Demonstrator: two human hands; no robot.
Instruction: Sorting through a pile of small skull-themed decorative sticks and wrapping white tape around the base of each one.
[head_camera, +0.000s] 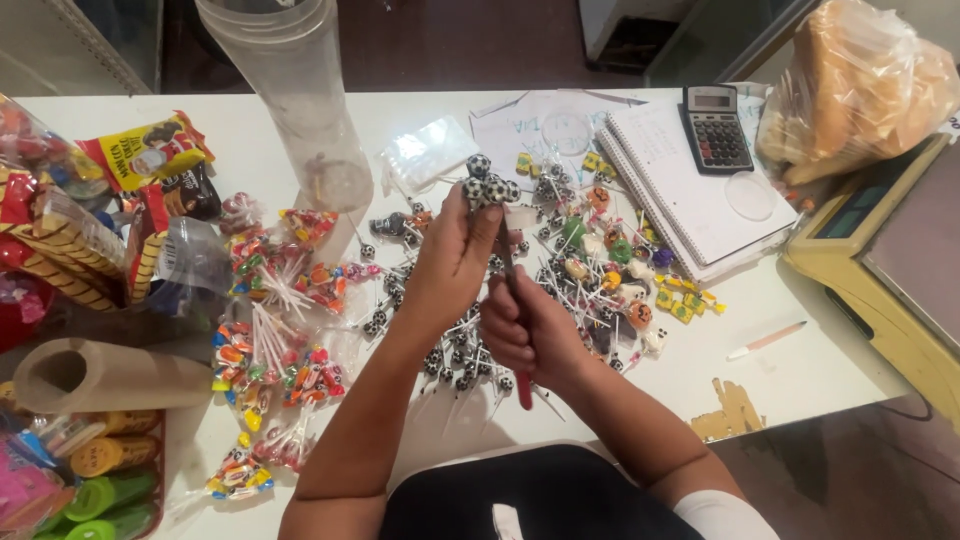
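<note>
Closest to me, the right hand (525, 335) is curled tight around a red-handled tool (521, 385), scissors or a pen, can't tell which, with the red end poking out below the fist. Just past it, the left hand (455, 255) is clamped on a little bunch of football-pattern lollipops (487, 185), gripped by the sticks with the black-and-white heads sticking up above the fingers; I count four heads, maybe five. They look light and hard, the wrappers probably a bit slick, and the thin sticks likely bend or snap if squeezed sideways, so bundling them low on the sticks seems the sensible grip. Under the hands there's a loose heap of the same football lollipops (460, 365) on the white table (810, 370), too many to count. Left of that sit several bundles of colourful lollipops (270, 355); right is a scatter of mixed ones (610, 270). Farther back: one tall clear plastic jar (300, 100), one spiral notebook (690, 185) with one calculator (715, 128) on it, one pen (765, 340), and one bag of bread (855, 85) by a scale (880, 250).
</note>
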